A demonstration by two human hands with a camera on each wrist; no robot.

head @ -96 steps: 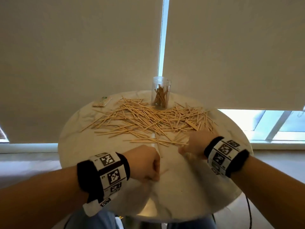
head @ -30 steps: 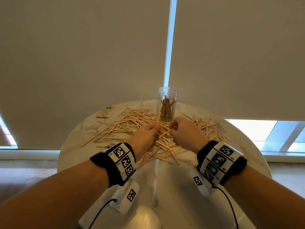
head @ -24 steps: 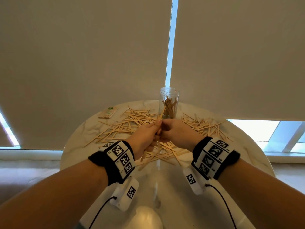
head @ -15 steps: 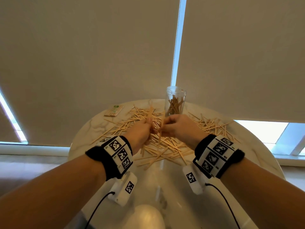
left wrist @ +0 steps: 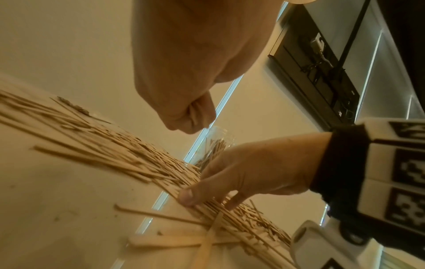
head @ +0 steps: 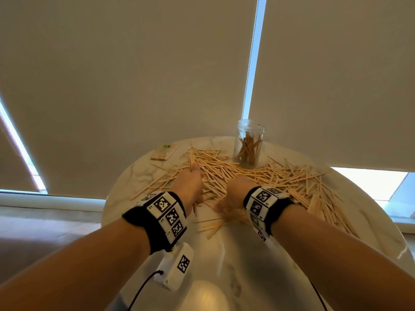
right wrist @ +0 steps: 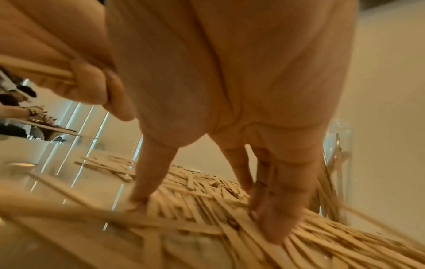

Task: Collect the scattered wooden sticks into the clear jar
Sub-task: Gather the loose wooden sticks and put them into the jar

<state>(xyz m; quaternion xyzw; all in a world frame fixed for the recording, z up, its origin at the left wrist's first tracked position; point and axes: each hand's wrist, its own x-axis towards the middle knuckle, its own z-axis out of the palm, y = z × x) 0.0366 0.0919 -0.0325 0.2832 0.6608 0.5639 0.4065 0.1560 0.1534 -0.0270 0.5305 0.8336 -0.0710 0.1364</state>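
A clear jar (head: 249, 144) with several sticks standing in it sits at the far side of the round marble table (head: 224, 254). Loose wooden sticks (head: 276, 176) lie in a wide heap in front of it. My left hand (head: 190, 182) is curled round a small bundle of sticks (head: 190, 161), held just above the heap's left part. In the right wrist view that bundle (right wrist: 34, 71) shows in the fist. My right hand (head: 233, 196) is down on the near part of the heap. Its thumb and fingers (left wrist: 186, 196) are spread and press on the sticks.
A small packet of sticks (head: 163, 152) lies at the table's far left. Roller blinds hang close behind the table, right behind the jar. A white tagged box (head: 177, 268) with a cable hangs below my left wrist. The table's near half carries a few stray sticks (head: 211, 225).
Half a second ago both hands met raised in front of the jar. Now they have parted; the right hand has dropped onto the heap and the left has moved left with its bundle.
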